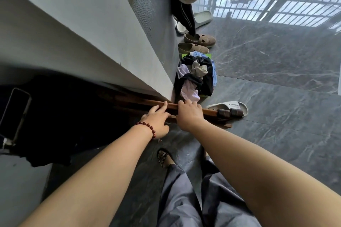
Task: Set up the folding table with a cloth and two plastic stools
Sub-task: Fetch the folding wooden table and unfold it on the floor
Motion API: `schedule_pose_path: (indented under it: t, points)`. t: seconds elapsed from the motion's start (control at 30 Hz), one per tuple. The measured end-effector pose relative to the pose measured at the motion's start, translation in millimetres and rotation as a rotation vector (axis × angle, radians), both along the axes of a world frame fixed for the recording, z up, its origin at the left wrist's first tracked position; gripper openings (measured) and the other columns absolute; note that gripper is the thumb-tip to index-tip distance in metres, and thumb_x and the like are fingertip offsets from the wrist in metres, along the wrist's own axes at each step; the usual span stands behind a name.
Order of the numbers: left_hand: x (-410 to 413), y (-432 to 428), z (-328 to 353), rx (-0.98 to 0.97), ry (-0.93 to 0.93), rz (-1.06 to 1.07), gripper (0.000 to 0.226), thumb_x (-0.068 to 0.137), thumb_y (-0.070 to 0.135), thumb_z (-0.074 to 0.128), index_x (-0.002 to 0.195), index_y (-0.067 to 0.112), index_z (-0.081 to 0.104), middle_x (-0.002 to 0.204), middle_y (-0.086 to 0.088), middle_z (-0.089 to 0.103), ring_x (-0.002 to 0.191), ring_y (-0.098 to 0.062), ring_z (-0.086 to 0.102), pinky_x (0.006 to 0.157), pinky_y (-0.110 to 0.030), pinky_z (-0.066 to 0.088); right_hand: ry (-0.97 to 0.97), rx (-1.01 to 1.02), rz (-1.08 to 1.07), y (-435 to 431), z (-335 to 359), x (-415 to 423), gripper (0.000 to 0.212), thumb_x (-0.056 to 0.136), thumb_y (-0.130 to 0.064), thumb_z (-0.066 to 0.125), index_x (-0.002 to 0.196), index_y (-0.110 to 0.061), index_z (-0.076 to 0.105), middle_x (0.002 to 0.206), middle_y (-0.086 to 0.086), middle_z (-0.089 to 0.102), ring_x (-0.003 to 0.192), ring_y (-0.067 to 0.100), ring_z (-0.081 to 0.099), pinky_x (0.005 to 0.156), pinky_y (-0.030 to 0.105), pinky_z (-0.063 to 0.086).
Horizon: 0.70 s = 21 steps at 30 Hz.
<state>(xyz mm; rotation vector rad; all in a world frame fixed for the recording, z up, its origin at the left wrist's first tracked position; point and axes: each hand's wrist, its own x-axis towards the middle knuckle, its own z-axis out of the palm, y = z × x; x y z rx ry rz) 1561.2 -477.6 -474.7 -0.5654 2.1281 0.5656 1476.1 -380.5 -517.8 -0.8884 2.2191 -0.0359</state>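
Note:
The folded wooden table [210, 111] stands on edge in the dark gap beside a white wall, its brown top rail and dark end knobs showing. My left hand [156, 120], with a red bead bracelet on the wrist, grips the rail with its fingers curled over the top. My right hand [189, 113] grips the same rail just to the right, fingers hooked over the far side. Most of the table is hidden in shadow to the left. No cloth or stools are in view.
A green basket heaped with clothes [196, 75] sits against the wall just beyond the table. A white slipper [229, 106] lies by the table's end. More shoes [200, 39] line the wall farther off. My sandalled foot [164, 156] stands on the grey marble floor [276, 116].

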Motion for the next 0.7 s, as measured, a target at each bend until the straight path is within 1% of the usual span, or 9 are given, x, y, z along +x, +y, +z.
schedule_pose_path:
  t: [0.07,0.13,0.23,0.33,0.4,0.47,0.6,0.7]
  points:
    - [1.3,-0.6,2.2,-0.002,-0.004,-0.015,0.051,0.090,0.019,0.044,0.140,0.029,0.039,0.158,0.008,-0.009,0.146,-0.019,-0.005,0.115,-0.044,0.013,0.025,0.006,0.028,1.1,-3.0,1.1,0.042,0.091,-0.026,0.055,0.127,-0.010,0.042,0.129,0.012,0.047,0.122,0.031,0.043,0.100,0.040,0.036]
    - [4.2,-0.5,4.1,-0.003,-0.008,-0.017,0.053,0.088,0.013,0.042,0.138,0.031,0.041,0.158,0.009,-0.007,0.146,-0.018,-0.006,0.116,-0.041,0.009,0.032,0.011,0.064,6.3,-7.6,0.4,0.036,0.093,-0.022,0.051,0.126,-0.009,0.043,0.128,0.011,0.047,0.121,0.030,0.043,0.099,0.040,0.037]
    - [11.6,-0.6,5.2,-0.011,0.008,-0.016,0.056,0.085,0.007,0.042,0.135,0.032,0.043,0.158,0.011,-0.004,0.146,-0.017,-0.006,0.116,-0.039,0.007,-0.026,0.002,0.051,8.8,-8.5,-1.2,0.031,0.093,-0.015,0.048,0.123,-0.010,0.046,0.125,0.011,0.051,0.119,0.030,0.046,0.095,0.041,0.039]
    - [20.1,-1.7,8.6,-0.029,0.050,-0.013,0.055,0.085,0.008,0.042,0.135,0.030,0.043,0.158,0.011,0.004,0.145,-0.015,-0.004,0.116,-0.038,0.006,-0.081,0.034,0.011,8.3,-5.8,3.8,0.031,0.091,-0.017,0.049,0.122,-0.010,0.048,0.126,0.011,0.052,0.118,0.032,0.049,0.095,0.042,0.039]
    - [23.8,-2.5,11.1,-0.046,0.083,0.017,0.054,0.087,0.010,0.043,0.137,0.029,0.040,0.157,0.009,0.011,0.145,-0.014,-0.002,0.116,-0.038,0.008,-0.103,0.036,-0.046,10.1,-3.7,11.8,0.033,0.089,-0.019,0.050,0.121,-0.012,0.049,0.124,0.009,0.053,0.118,0.029,0.050,0.098,0.041,0.035]
    - [25.9,-3.7,14.0,-0.066,0.101,0.040,0.057,0.088,0.011,0.045,0.141,0.027,0.034,0.157,0.007,0.015,0.145,-0.016,0.001,0.116,-0.039,0.012,-0.082,-0.006,-0.079,10.5,1.5,22.0,0.031,0.087,-0.022,0.050,0.116,-0.015,0.053,0.120,0.006,0.055,0.115,0.026,0.051,0.100,0.040,0.032]
    - [28.7,-8.3,22.9,-0.079,0.083,-0.006,0.064,0.087,0.016,0.051,0.145,0.029,0.025,0.156,0.005,0.016,0.145,-0.019,0.005,0.114,-0.042,0.018,-0.036,-0.068,-0.057,8.9,24.5,25.4,0.028,0.083,-0.025,0.049,0.109,-0.019,0.056,0.114,0.002,0.058,0.109,0.024,0.055,0.093,0.039,0.033]
    - [25.4,-8.6,32.9,-0.099,0.080,-0.033,0.067,0.087,0.018,0.053,0.145,0.029,0.023,0.154,0.006,0.020,0.144,-0.018,0.012,0.115,-0.046,0.017,-0.010,-0.082,-0.060,19.5,46.6,16.7,0.028,0.079,-0.030,0.052,0.105,-0.022,0.059,0.111,-0.001,0.061,0.105,0.025,0.057,0.089,0.036,0.037]
